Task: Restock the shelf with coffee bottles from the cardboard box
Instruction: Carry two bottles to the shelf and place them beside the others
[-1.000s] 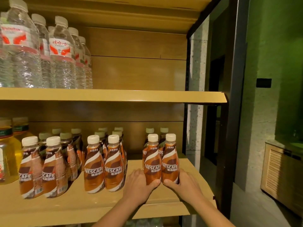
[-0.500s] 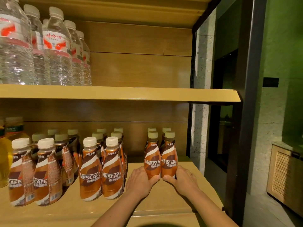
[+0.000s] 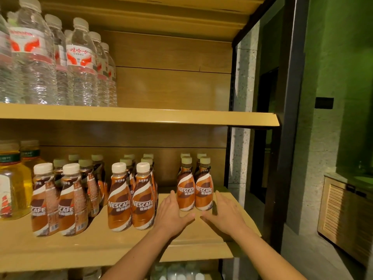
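Reaching over the near edge of the lower tan wooden shelf board (image 3: 96,247), the person's left hand (image 3: 173,215) and right hand (image 3: 227,216) flank a pair of small brown-and-orange plastic coffee bottles (image 3: 186,199) with cream caps, standing upright at the right end of the board. Both hands lie released, fingers straight and pointing toward the far side, thumbs angled inward until their tips nearly meet in front of the pair; neither hand grasps anything. The left hand's fingers (image 3: 171,200) run along the left side of the left front bottle (image 3: 185,186) and seem to touch it, while a thin dark shadow separates the right hand's fingers (image 3: 221,201) from the right front bottle (image 3: 203,191). These two bottles touch each other, labels facing near, and two more caps (image 3: 185,155) show just behind them. To the left, apart from this pair, a middle cluster (image 3: 131,201) of the same bottles stands in rows, and further left another cluster (image 3: 58,201) sits nearer the edge. Yellow drink bottles with green labels (image 3: 14,178) fill the left end. On the upper shelf board (image 3: 161,117), clear plastic water bottles with red-and-white labels (image 3: 80,63) stand at the left. A louvred wooden cabinet (image 3: 343,217) sits low at the right.
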Demonstrator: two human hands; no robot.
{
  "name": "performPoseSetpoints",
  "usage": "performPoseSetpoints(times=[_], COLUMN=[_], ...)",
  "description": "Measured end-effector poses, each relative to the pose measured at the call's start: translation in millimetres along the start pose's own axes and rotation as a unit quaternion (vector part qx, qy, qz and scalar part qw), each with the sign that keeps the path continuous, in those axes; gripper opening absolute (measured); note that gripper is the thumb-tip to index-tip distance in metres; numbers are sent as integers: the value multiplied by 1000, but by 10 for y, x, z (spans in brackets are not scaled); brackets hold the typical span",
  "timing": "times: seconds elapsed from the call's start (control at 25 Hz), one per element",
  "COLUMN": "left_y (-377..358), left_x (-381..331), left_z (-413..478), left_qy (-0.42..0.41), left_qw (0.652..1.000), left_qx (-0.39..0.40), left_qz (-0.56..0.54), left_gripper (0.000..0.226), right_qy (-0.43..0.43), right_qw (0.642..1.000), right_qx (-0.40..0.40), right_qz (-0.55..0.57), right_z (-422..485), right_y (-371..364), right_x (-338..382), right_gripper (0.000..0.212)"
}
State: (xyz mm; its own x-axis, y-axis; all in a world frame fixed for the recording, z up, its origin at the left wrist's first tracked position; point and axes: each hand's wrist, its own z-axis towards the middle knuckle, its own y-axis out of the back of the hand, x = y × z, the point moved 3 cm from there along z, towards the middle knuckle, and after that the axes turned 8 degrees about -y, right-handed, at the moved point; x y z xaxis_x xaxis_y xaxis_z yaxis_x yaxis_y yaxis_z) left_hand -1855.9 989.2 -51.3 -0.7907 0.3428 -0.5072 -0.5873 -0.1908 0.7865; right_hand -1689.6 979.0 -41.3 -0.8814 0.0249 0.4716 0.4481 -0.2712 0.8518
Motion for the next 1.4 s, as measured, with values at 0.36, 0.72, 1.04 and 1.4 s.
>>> performPoseSetpoints(times=[0.36,0.72,1.04,1.4], left_y=[848,2052,3104,4308], left_x=[-448,194,376,196], left_z=[-1049,-3292,-6171,-9539], left_qy=[-120,116,377,564], left_qw=[962,933,836,684], left_qx=[-36,-102,-123,-184], left_qz=[243,324,381,425], left_gripper=[91,85,87,86], right_qy=[131,347,569,746], right_qw=[984,936,808,630], right_qx=[-58,24,153,210], right_qz=[-104,-65,-18,55], right_z=[-1154,-2674,-5065,-8363], right_y=[522,129,-335,-425], right_x=[711,2063,3461,5051], right_gripper=[68,70,67,70])
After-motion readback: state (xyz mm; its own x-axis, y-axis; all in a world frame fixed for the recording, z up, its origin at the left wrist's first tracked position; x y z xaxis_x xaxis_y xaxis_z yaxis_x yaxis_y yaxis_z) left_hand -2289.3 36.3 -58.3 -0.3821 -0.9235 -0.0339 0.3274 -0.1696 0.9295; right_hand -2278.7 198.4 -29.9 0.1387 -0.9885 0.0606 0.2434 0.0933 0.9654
